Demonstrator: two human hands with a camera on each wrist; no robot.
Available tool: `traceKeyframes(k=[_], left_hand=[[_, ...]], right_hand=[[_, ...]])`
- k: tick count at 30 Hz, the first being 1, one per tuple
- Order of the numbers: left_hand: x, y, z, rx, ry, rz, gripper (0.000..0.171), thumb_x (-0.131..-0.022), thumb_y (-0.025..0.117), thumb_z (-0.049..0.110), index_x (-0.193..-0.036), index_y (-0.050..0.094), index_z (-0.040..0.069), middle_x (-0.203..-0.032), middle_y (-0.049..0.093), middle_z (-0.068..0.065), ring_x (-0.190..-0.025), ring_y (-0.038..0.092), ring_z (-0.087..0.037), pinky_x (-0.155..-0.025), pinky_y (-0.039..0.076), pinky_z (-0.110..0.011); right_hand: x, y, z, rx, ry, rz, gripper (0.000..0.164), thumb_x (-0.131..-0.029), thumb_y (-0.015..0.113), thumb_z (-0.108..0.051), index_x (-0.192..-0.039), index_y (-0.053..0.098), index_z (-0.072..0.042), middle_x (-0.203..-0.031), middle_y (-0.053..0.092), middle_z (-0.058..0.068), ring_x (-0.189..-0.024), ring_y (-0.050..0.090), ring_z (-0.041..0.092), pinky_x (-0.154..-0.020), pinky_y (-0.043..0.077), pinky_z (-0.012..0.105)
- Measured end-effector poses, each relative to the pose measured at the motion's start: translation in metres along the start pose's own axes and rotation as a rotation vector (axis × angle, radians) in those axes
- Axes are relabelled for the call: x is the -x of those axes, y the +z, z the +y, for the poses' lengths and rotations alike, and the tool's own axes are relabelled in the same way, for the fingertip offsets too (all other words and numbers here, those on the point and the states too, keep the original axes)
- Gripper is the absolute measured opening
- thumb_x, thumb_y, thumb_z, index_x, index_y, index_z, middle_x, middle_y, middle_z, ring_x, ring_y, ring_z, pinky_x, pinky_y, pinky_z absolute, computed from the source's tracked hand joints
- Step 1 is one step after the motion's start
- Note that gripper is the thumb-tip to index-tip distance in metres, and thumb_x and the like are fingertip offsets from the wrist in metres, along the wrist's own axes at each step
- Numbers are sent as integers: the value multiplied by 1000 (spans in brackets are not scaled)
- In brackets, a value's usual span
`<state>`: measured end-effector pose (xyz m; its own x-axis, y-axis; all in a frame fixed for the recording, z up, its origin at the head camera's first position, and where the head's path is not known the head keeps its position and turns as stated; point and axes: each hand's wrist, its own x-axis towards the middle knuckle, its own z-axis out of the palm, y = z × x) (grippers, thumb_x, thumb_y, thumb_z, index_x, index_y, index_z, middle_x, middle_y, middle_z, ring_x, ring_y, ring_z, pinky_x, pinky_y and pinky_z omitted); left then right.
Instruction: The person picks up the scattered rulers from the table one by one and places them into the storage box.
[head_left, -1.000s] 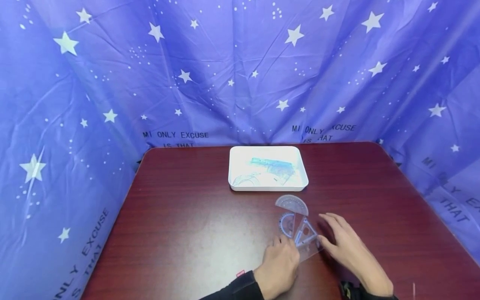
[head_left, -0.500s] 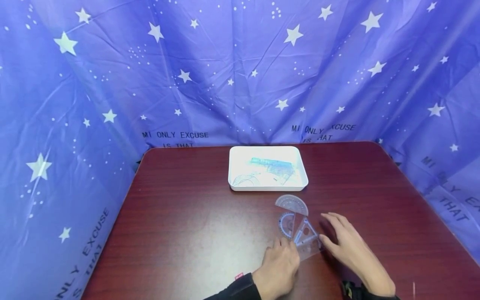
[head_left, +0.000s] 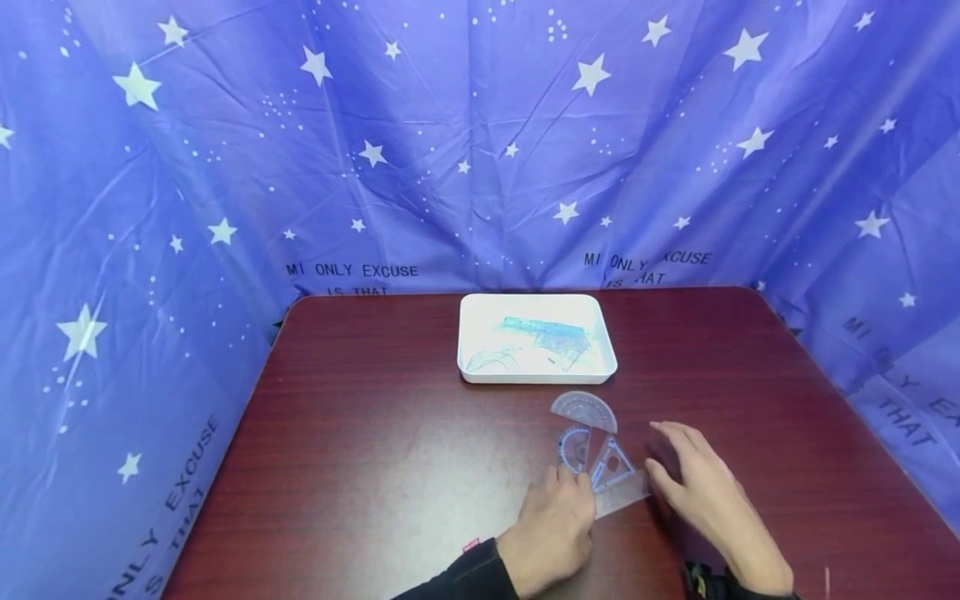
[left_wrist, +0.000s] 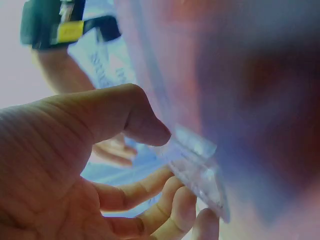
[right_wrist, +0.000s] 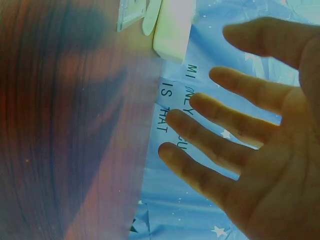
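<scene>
My left hand (head_left: pixel 551 529) pinches the left end of a clear plastic ruler (head_left: pixel 624 493) low over the table. In the left wrist view, the clear plastic (left_wrist: pixel 197 170) lies between the thumb and the curled fingers, though it is blurred. Above the ruler are a blue-edged set square (head_left: pixel 615 465) and a small blue-edged protractor (head_left: pixel 574 448). Beyond these lies a clear half-round protractor (head_left: pixel 585 410). To the right of the ruler's end, my right hand (head_left: pixel 705 492) hovers with nothing in it; its fingers (right_wrist: pixel 220 127) are spread in the right wrist view.
Behind the drawing tools stands a white tray (head_left: pixel 536 377) holding a bluish ruler (head_left: pixel 551 329) and other clear pieces. The dark red wooden table (head_left: pixel 360 433) is bordered by a blue starred curtain (head_left: pixel 420 167) at the back and sides.
My right hand has shifted slightly right, apart from the ruler's end, which shows more now. My left hand has barely moved. The protractors, set square and tray stay in place.
</scene>
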<state>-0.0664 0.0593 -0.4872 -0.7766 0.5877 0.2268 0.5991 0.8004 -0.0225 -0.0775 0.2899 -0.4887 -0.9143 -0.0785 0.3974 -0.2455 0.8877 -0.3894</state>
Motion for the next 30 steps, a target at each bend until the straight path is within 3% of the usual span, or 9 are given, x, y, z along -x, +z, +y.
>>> traceKeyframes(k=[5,8,10,13,17,20,23,25,30], left_hand=[[-12,-13,-22,163,-84,77,47,-68,93,24,-101,63,9,-84,58,-3,-74,52,-15,-55,42,-26],[-22,-20,-34,250,-143,115,45,-70,90,17,-105,63,6,-86,59,-5,-76,54,-17,-57,47,-28],[-27,-24,-40,293,-178,145,42,-72,85,13,-107,63,5,-89,60,-7,-79,56,-19,-59,50,-29],[-33,-26,-45,325,-212,203,40,-73,82,11,-108,64,5,-92,61,-8,-82,57,-20,-62,52,-30],[-35,-27,-47,342,-234,255,41,-74,81,12,-110,65,5,-94,60,-7,-83,56,-19,-66,52,-28],[-34,-27,-47,362,-241,279,40,-75,79,12,-112,65,6,-96,60,-6,-85,56,-19,-69,52,-28],[-33,-26,-47,377,-237,305,41,-76,78,13,-115,66,7,-98,60,-6,-86,56,-18,-69,52,-28],[-31,-25,-47,382,-236,315,42,-77,79,13,-116,66,7,-99,60,-6,-86,56,-18,-69,52,-27],[-28,-23,-50,394,-225,330,43,-80,80,12,-120,65,5,-99,59,-5,-88,55,-17,-71,52,-25]], right_hand=[[-3,-3,-11,-45,71,8,52,-92,78,-8,-140,63,2,-137,65,30,-124,63,51,-98,50,70],[-7,1,-23,-129,118,11,53,-95,77,-7,-144,60,3,-133,68,30,-116,70,48,-95,57,63],[-12,4,-34,-242,162,3,54,-97,76,-6,-147,57,4,-131,70,28,-112,74,39,-91,63,48],[-19,10,-52,-463,238,-33,56,-101,73,-6,-152,51,3,-134,70,27,-107,75,12,-88,63,25],[-26,22,-75,-845,334,-84,53,-107,62,-4,-155,41,7,-139,62,32,-107,69,-4,-91,62,23],[-31,30,-91,-1084,425,-80,46,-109,55,-2,-151,38,8,-132,68,18,-107,73,4,-90,63,26],[-35,36,-104,-1204,524,-49,36,-110,53,-3,-144,43,3,-119,72,-3,-106,73,7,-90,62,26],[-36,40,-109,-1255,566,-19,29,-110,52,-1,-139,48,-1,-112,73,-7,-105,73,9,-89,62,26],[-39,46,-112,-1288,595,31,19,-109,53,2,-126,55,-6,-104,73,-6,-100,73,10,-83,62,25]])
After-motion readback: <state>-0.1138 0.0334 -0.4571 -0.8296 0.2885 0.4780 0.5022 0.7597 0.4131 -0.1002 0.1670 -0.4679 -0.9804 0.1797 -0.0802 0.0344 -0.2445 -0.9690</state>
